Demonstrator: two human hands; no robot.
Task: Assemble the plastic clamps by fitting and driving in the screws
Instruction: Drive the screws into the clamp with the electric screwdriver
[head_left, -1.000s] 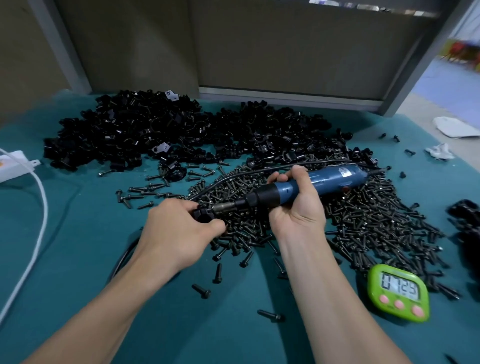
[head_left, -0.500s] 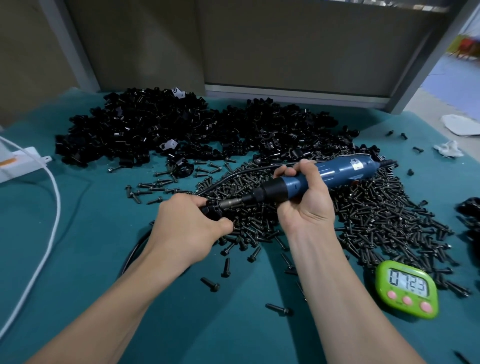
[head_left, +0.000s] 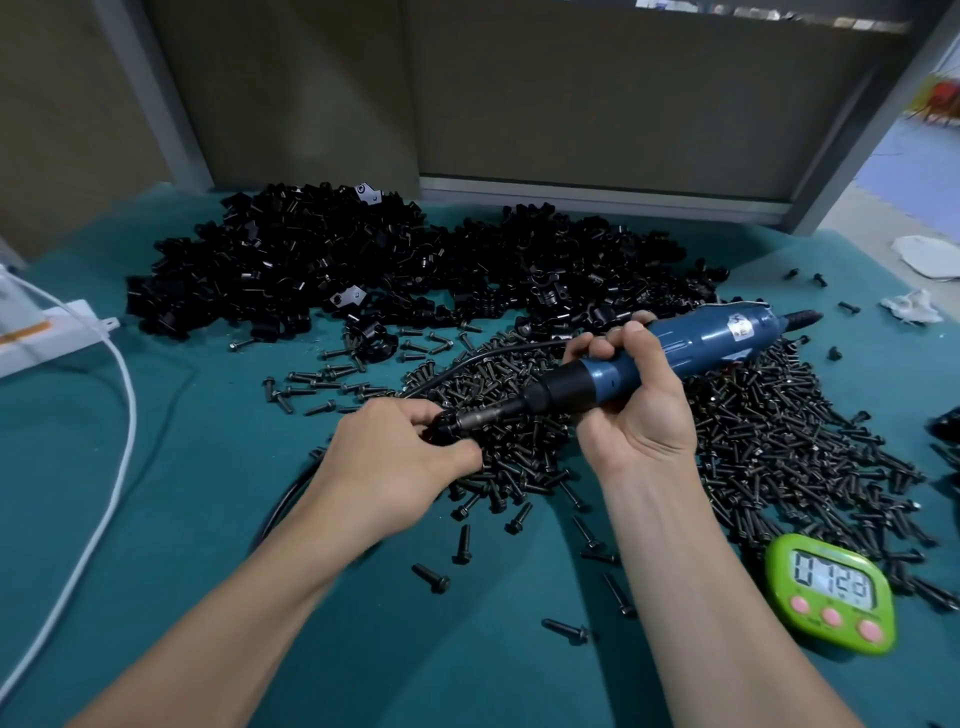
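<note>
Teal table (head_left: 182, 519): clamp heap (head_left: 291, 270) along far edge; screw pile (head_left: 769, 447) centre-right; green timer (head_left: 831, 592) near right edge; white power strip (head_left: 47, 332) and cable (head_left: 119, 415) at left edge.

Single head-worn wide-angle view, looking forward and down over the table (head_left: 208, 545).

The camera sits above the near side of the screw pile (head_left: 753, 441), tilted down, close enough that both forearms run in from the bottom edge and fill much of the lower half. Over the pile's left part, near frame centre, the left hand (head_left: 395, 457) with a clamp (head_left: 441, 430) meets the right hand (head_left: 634, 415) on the driver (head_left: 701, 343). Beyond the pile lies the clamp heap (head_left: 363, 260), then upright panels (head_left: 623, 104) across the top. The timer (head_left: 831, 592) sits near-right of the pile; a white cable (head_left: 122, 415) curves well left of it. Posts lean outward at the borders.
</note>
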